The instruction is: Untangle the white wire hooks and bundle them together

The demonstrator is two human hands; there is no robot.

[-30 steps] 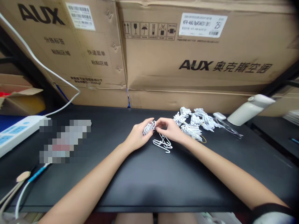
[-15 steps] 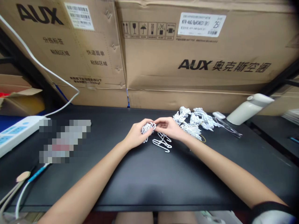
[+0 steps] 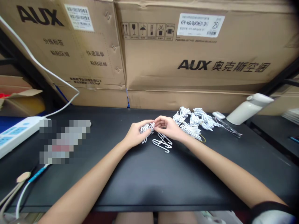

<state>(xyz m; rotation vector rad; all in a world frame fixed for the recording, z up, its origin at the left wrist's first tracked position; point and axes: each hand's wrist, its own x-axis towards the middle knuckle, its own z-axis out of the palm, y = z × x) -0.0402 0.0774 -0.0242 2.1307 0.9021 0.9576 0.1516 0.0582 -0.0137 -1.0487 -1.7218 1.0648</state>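
1. Head view shows two bare hands meeting over a black table (image 3: 149, 183). The left hand (image 3: 135, 135) is curled shut around a small bunch of white hooks (image 3: 146, 128). The right hand (image 3: 168, 128) pinches the end of that same bunch with its fingertips.

2. It looks like the hooks are being gathered into one neat bunch — the step in hand seems to be fitting one more hook onto it. The bunch sits above the table, just in front of the loose hooks (image 3: 163, 143) that lie flat on it.

3. The next move likely calls for a small, careful push, so the hook slides in line and does not snag on the others. The thin bent wires could catch on each other.

4. Right of the bunch lies a big pile of hooks (image 3: 193, 123), touching the right wrist — close enough to get bumped.

5. Farther right of the bunch a white bottle (image 3: 249, 109) lies tipped over, with a small white thing (image 3: 219, 115) near it.

6. Behind the bunch stand big brown boxes (image 3: 198, 53). Far left of the bunch sits a white power strip (image 3: 16, 133), well apart.
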